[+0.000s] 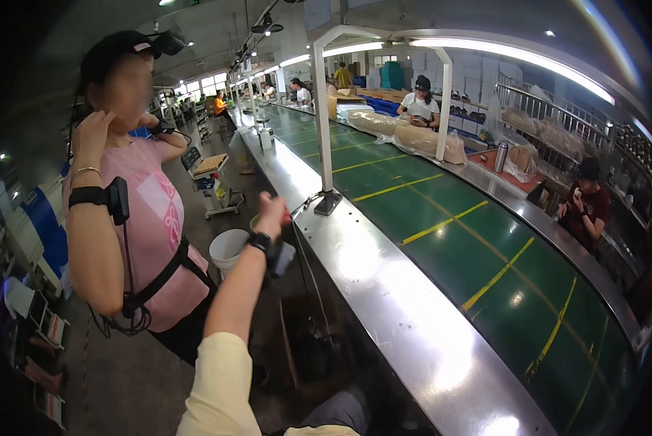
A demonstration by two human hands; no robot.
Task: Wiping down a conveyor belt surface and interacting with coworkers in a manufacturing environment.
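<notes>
My left hand (271, 212) is raised in front of me at the near steel edge of a long conveyor (384, 291). I see it from the back. Its fingers are curled, and a small red thing (287, 216) shows at the fingertips. A black device (276, 254) is strapped to that wrist, and the sleeve (220, 385) is cream. My right hand is out of view. A person in a pink shirt (155, 218) stands close on my left with both hands up by the head and a black device (115, 198) strapped to the forearm.
The green belt (486, 261) carries yellow lines and lies to my right. A white frame post (323, 123) stands on the steel edge. A white bucket (228, 247) and a small cart (213, 182) stand on the floor. Other workers sit across the belt, with bagged goods (420, 138) beside them.
</notes>
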